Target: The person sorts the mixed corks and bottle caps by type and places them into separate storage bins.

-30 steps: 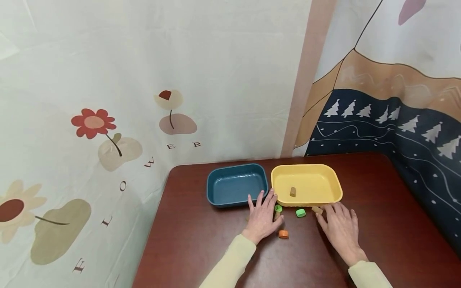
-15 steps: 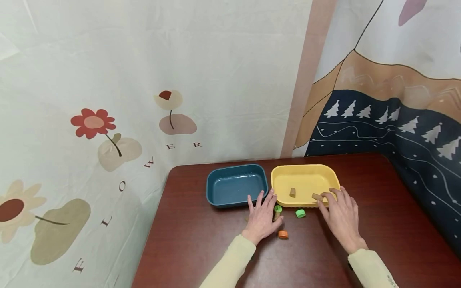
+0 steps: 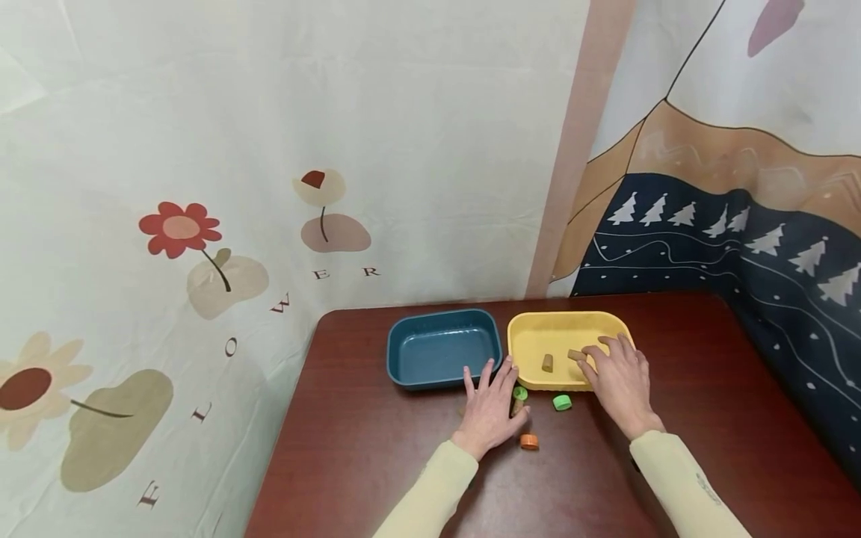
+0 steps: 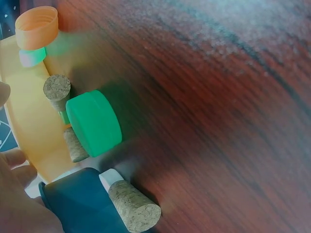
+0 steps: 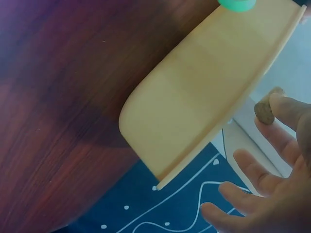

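We saw sorting under way on the dark wooden table [image 3: 377, 448], small pieces being moved into trays.

Furthest left stood the blue tray [image 3: 440, 351], with nothing in it that we could see. Just in front of it our left hand [image 3: 489, 407] rested flat on the table, fingers straight and spread, holding nothing. Beside its fingertips lay a green cap [image 3: 519, 392] and a loose cork [image 3: 516, 406], and nearer the wrist an orange cap [image 3: 529, 441]. A second green cap [image 3: 561, 403] lay just in front of the yellow tray [image 3: 538, 332].

Over that tray our right hand [image 3: 615, 373] pinched a cork [image 3: 575, 355] between thumb and forefinger, the other fingers loosely spread, as the right wrist view confirmed [image 5: 266, 109]. Another cork [image 3: 547, 363] already lay inside.

We judged the step to be the placing of this cork; the next move called for lowering it clear of the rim and parting thumb and finger.

We counted two trays, three caps (two green, one orange) and four corks: one held, one in the yellow tray, one by the left hand's fingers, and one more beside the blue tray [image 4: 133, 209], seen only in the left wrist view.
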Motion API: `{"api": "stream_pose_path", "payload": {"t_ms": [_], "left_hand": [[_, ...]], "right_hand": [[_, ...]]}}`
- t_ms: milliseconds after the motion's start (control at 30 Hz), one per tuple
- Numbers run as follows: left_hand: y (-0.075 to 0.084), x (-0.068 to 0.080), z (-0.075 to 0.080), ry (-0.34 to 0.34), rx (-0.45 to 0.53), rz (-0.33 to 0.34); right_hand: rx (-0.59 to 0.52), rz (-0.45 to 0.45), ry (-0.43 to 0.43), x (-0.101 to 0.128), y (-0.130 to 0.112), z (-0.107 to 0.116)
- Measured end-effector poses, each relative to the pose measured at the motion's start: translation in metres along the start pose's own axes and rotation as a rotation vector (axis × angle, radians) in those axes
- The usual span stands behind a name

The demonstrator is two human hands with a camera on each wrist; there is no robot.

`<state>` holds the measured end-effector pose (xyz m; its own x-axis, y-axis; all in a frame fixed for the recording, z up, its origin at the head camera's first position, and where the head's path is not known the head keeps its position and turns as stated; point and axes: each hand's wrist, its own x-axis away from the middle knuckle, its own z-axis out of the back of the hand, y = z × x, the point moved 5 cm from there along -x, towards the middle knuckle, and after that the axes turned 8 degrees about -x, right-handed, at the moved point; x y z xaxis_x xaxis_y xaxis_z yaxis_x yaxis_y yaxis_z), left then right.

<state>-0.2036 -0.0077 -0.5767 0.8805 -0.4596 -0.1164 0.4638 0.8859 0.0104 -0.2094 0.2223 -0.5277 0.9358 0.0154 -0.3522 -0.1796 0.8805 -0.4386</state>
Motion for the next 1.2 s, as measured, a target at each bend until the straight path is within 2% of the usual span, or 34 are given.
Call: {"api": "stream_pose_path", "payload": {"t_ms": [500,733,1200], "left_hand": [[0.001,-0.001,0.000,-0.002,0.008,-0.001],[0.000,0.000,0.001,0.007,0.022,0.002],[0.001,0.000,0.000,0.010,0.016,0.008]], "right_hand": [[0.054,-0.088,-0.212,-0.025,0.010,-0.028],[0.057,-0.170,-0.329,-0.030,0.012,-0.039],[0.043,-0.224,-0.399,-0.032,0.017,-0.043]]}}
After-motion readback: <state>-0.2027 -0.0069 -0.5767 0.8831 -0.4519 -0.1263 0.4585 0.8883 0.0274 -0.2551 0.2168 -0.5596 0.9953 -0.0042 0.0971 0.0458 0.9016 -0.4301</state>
